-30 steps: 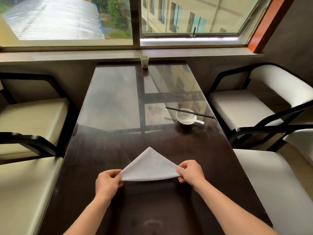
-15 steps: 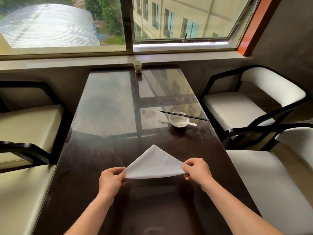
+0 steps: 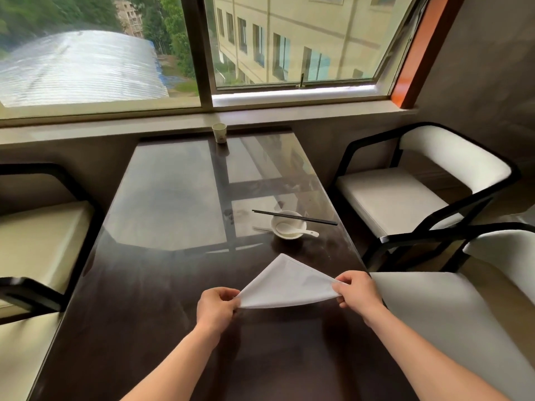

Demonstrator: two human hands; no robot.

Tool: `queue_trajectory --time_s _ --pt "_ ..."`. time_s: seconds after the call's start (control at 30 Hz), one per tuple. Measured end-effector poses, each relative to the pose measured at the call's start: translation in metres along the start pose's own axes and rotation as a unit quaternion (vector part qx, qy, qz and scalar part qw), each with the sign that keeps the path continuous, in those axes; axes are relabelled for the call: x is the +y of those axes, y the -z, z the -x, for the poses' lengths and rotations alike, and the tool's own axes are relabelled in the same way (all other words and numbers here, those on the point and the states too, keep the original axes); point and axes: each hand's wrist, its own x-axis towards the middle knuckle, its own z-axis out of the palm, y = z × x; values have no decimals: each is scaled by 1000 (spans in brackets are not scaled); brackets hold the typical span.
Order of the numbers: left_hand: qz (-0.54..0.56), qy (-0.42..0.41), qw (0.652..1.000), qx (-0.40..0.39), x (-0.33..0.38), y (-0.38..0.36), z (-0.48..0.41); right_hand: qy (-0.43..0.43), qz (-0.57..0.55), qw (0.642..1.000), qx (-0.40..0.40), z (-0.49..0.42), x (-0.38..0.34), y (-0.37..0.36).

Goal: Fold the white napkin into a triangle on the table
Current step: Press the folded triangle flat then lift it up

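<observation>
Napkin [image 3: 286,287], smooth white triangle, pinched by both hands.

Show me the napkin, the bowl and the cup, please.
napkin [image 3: 286,285], head view, middle of the folded cloth.
bowl [image 3: 298,225], head view, bare inner wall.
cup [image 3: 219,133], head view, its side wall.

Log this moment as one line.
white napkin: folded triangle | left hand: pinches left corner | right hand: pinches right corner
</observation>
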Motion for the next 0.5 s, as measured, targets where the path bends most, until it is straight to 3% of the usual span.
queue_trajectory --time_s 0.5 --pt "-106 12 994 0 25 -65 -40 -50 -14 998 37 -73 26 -6"
